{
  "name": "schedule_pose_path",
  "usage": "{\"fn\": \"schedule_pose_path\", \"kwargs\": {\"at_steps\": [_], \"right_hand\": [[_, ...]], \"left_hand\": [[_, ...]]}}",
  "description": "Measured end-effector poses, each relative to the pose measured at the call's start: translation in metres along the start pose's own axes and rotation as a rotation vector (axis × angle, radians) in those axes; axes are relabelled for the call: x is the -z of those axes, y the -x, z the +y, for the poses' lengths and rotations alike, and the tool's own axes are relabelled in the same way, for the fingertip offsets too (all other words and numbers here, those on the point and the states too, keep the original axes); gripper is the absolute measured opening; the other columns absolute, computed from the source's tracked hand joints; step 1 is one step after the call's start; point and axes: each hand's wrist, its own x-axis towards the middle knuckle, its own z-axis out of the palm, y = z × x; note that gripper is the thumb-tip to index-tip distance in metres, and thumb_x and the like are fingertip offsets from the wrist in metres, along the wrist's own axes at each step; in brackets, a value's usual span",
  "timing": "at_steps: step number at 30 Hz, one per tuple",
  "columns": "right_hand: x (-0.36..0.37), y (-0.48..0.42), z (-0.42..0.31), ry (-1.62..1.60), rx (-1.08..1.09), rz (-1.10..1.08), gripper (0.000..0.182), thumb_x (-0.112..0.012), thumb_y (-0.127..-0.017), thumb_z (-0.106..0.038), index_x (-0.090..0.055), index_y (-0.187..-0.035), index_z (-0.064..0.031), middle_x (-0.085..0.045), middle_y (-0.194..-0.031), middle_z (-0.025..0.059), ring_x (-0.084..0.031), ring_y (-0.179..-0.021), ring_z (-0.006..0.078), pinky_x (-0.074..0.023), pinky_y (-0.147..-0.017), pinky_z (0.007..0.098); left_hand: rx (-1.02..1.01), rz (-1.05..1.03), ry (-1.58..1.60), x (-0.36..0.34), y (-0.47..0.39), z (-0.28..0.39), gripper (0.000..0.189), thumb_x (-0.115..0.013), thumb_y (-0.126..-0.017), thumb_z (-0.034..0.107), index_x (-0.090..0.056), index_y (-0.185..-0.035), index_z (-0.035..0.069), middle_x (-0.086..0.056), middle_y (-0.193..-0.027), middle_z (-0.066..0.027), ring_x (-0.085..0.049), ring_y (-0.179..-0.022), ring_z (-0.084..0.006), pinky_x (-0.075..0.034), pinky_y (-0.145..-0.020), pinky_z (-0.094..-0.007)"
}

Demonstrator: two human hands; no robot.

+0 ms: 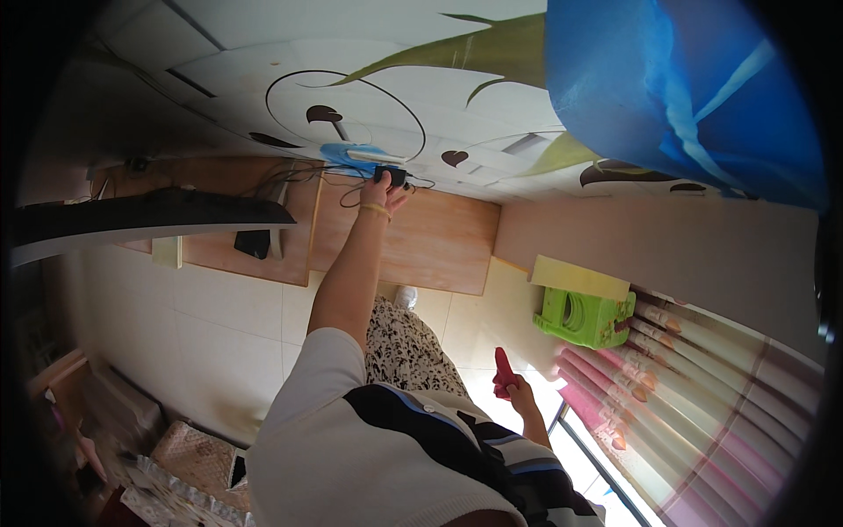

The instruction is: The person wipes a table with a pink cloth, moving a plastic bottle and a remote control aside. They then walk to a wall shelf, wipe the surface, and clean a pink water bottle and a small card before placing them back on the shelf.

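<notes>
My left hand (382,194) is stretched out to the wall and grips a small black box (390,175) with cables running from it. Just behind the box, a white flat device (375,157) lies against something blue (342,154), possibly plastic or cloth. Thin black cables (290,174) trail off to the left along the wall. Lower and to the right, my right hand (520,393) holds a bunched red cloth (504,374), away from any furniture.
A wooden cabinet (415,230) stands against the wall below my left hand. On the left is a large flat screen (151,214), seen from above. A green plastic item (583,318) sits by the patterned curtain (698,395). A quilted bed or seat (191,454) is at lower left.
</notes>
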Motion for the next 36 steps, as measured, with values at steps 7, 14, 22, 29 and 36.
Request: {"fn": "schedule_pose_path", "kwargs": {"at_steps": [7, 14, 22, 29, 36], "right_hand": [[-0.004, 0.004, -0.001, 0.142, 0.039, 0.062, 0.035, -0.041, -0.08, 0.002, -0.05, -0.114, 0.0056, -0.063, -0.096, 0.0117, -0.063, -0.086, 0.0189, -0.0504, -0.081, 0.0306], [-0.026, 0.021, -0.02, 0.139, 0.055, 0.017, 0.032, -0.042, -0.083, -0.002, -0.052, -0.113, 0.0013, -0.066, -0.097, 0.01, -0.066, -0.088, 0.0196, -0.051, -0.081, 0.0311], [-0.019, 0.054, -0.018, -0.732, 0.11, 0.017, 0.041, -0.038, -0.082, -0.003, -0.046, -0.122, 0.0045, -0.061, -0.106, 0.0189, -0.064, -0.094, 0.0274, -0.0499, -0.087, 0.0384], [0.025, 0.086, -0.06, -1.558, 0.761, 0.087, 0.046, -0.036, -0.086, -0.018, -0.043, -0.127, 0.0017, -0.054, -0.12, 0.0172, -0.053, -0.112, 0.031, -0.0371, -0.102, 0.0433], [0.187, 0.189, -0.225, -1.22, 1.498, 0.233, 0.054, -0.041, -0.084, -0.021, -0.036, -0.134, -0.0002, -0.05, -0.126, 0.0159, -0.052, -0.113, 0.0297, -0.0386, -0.099, 0.0405]], "left_hand": [[-0.243, 0.077, -0.024, -0.009, -0.011, -0.008, 0.026, -0.061, -0.089, 0.014, -0.051, -0.106, -0.003, -0.06, -0.097, -0.015, -0.065, -0.079, -0.0261, -0.06, -0.064, -0.0385], [-0.167, 0.098, -0.075, -0.009, -0.017, 0.005, 0.027, -0.064, -0.086, 0.011, -0.051, -0.105, -0.004, -0.06, -0.096, -0.0167, -0.064, -0.078, -0.0287, -0.061, -0.064, -0.0389], [-0.051, -0.046, -1.134, -0.019, 0.036, 0.038, 0.058, -0.064, -0.085, 0.035, -0.044, -0.129, 0.002, -0.052, -0.121, -0.0132, -0.054, -0.106, -0.0279, -0.048, -0.084, -0.05], [-0.28, -0.324, -2.191, 0.125, 0.109, 0.014, 0.038, -0.055, -0.088, 0.027, -0.058, -0.113, -0.001, -0.062, -0.108, -0.0182, -0.059, -0.102, -0.0305, -0.047, -0.087, -0.0401], [-0.014, -0.856, -2.646, 0.219, 0.166, -0.007, 0.033, -0.046, -0.094, 0.027, -0.059, -0.117, 0.007, -0.061, -0.114, -0.0134, -0.057, -0.102, -0.0286, -0.048, -0.084, -0.0392]]}}
